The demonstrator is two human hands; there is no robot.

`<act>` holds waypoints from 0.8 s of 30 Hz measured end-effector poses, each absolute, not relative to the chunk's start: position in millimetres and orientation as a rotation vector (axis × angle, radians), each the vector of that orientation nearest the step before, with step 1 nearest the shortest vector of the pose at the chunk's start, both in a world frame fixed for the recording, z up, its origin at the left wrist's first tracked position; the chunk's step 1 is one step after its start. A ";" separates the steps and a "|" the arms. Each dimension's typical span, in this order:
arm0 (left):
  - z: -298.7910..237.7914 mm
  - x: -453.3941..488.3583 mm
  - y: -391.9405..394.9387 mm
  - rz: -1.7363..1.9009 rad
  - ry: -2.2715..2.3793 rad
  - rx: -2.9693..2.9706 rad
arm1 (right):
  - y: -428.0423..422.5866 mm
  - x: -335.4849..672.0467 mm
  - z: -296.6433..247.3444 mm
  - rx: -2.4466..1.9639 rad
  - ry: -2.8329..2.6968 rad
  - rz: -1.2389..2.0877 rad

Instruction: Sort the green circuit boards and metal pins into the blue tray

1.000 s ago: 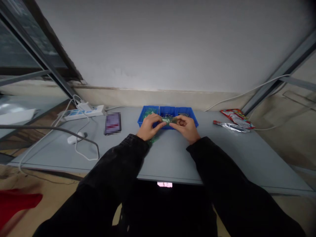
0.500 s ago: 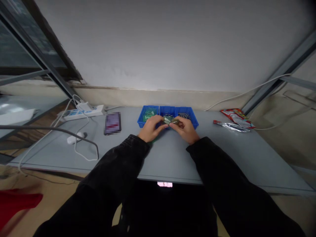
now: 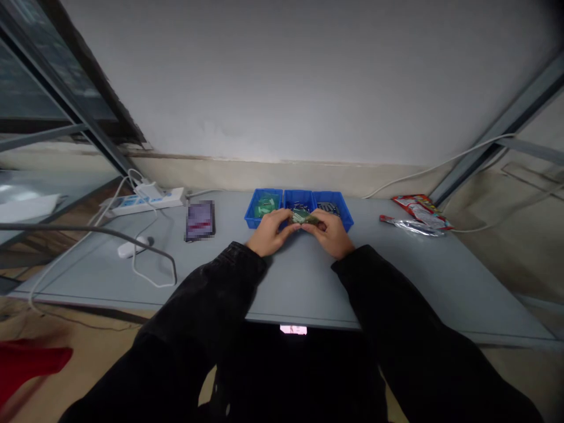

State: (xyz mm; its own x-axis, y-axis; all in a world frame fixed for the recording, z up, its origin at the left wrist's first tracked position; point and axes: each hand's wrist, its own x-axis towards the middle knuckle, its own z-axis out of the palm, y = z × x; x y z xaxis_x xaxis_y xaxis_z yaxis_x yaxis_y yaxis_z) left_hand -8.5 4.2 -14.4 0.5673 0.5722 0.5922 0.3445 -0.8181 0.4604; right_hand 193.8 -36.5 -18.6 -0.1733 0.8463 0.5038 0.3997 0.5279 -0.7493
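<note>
Between my two hands is a small green packet (image 3: pixel 301 217), partly see-through with pale, shiny streaks. My left hand (image 3: pixel 269 232) pinches its left side with thumb and fingers. On the opposite side, my right hand (image 3: pixel 331 235) grips the other end, its fingers curled around it. Both hands are just in front of three blue bins side by side. Green plastic pieces lie in the left bin (image 3: pixel 249 214). Small metal parts show in the middle bin (image 3: pixel 298 194), partly hidden behind the packet. Dark, elongated metal pieces lie in the right bin (image 3: pixel 343 204).
A power strip (image 3: pixel 174 198) with white cables lies at the table's left, near a blurred purple item (image 3: pixel 200 220) and a white device (image 3: pixel 127 249). Red packaging (image 3: pixel 423 210) and a silver wrapper (image 3: pixel 418 227) lie at the right. Behind the grey table (image 3: pixel 304 288) rises a wall.
The packet is turned slightly, showing more of its green face. My hands stay nearly in place, both still holding it. The whole view shifts slightly.
</note>
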 end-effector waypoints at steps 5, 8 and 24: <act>-12.4 -9.1 2.9 1.124 0.780 2.517 | -38.8 189.7 -22.5 -1.081 -1.730 0.763; -12.9 -9.1 2.7 1.108 0.800 2.509 | -37.0 190.4 -25.6 -1.077 -1.725 0.758; -13.4 -7.1 2.5 1.088 0.715 2.447 | -37.1 190.5 -21.6 -1.012 -1.643 0.825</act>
State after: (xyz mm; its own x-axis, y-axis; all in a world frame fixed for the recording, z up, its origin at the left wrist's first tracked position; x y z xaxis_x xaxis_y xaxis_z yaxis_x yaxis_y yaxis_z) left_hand -7.1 2.5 -13.4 0.5736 0.5819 0.5765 0.2982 -0.8038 0.5147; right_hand 190.5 -37.1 -21.6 -0.1543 0.9074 0.3909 0.2285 0.4177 -0.8794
